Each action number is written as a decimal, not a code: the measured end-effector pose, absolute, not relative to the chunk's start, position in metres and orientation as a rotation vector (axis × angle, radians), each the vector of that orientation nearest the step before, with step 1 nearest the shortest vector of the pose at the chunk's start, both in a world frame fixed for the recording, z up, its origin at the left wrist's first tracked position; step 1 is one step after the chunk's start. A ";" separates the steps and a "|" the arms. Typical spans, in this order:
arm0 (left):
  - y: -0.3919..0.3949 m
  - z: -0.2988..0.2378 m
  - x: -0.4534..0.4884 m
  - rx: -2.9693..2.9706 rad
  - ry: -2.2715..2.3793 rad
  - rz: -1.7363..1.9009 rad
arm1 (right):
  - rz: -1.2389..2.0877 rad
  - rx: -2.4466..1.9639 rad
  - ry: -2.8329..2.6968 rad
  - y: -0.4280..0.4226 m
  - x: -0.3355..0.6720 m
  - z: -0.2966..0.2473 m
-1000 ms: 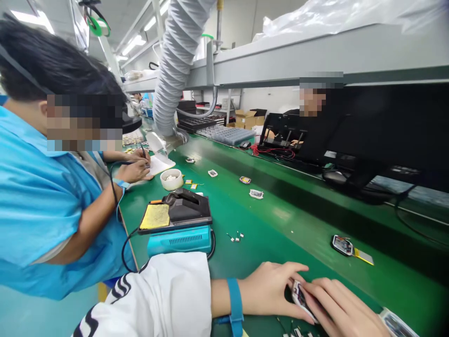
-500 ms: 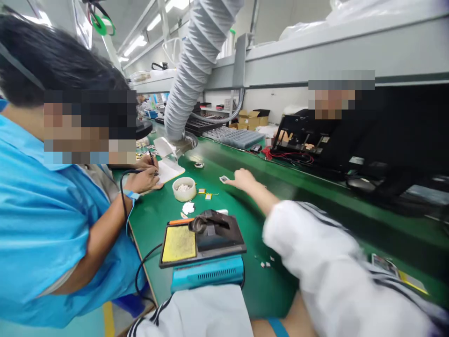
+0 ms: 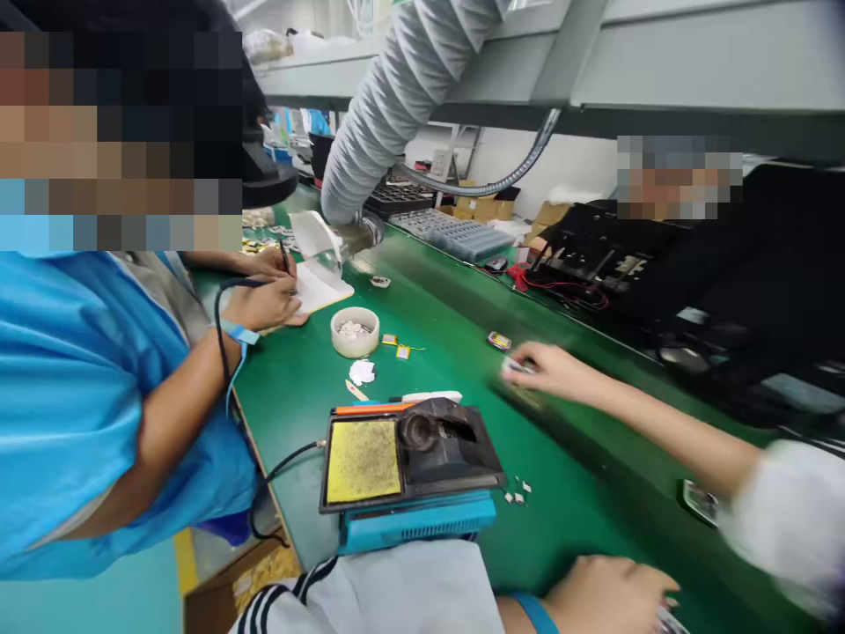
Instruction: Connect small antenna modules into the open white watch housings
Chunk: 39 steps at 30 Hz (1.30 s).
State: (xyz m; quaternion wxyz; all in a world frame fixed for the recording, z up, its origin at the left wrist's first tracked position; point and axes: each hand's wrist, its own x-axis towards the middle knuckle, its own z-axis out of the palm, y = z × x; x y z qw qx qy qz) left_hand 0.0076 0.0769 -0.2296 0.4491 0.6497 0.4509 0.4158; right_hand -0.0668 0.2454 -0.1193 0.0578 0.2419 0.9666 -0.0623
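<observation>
My right hand (image 3: 554,370) reaches far out over the green conveyor belt (image 3: 462,370), its fingers pinched on a small white module (image 3: 516,365); the hand is slightly smeared by motion. Just beyond it a second small module (image 3: 500,340) lies on the belt. My left hand (image 3: 611,597) rests at the bottom edge of the view, blue wrist strap (image 3: 528,612) on the wrist. Its fingers are curled onto a small board (image 3: 670,621) that is mostly cut off. Both sleeves are white with black stripes.
A soldering stand with a yellow sponge (image 3: 363,460) sits on a teal station (image 3: 415,521) in front of me. Tiny parts (image 3: 518,497), a white cup (image 3: 355,331) and another board (image 3: 700,500) lie around. A co-worker in blue (image 3: 79,387) works at left under a grey fume hose (image 3: 409,97).
My right arm swung from the far left part of the belt toward the right and now grips a module nearer me. The view dropped and my left hand came back into sight.
</observation>
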 end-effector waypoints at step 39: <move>0.071 -0.183 -0.012 1.251 0.911 1.104 | 0.019 1.162 2.913 0.132 0.172 -0.181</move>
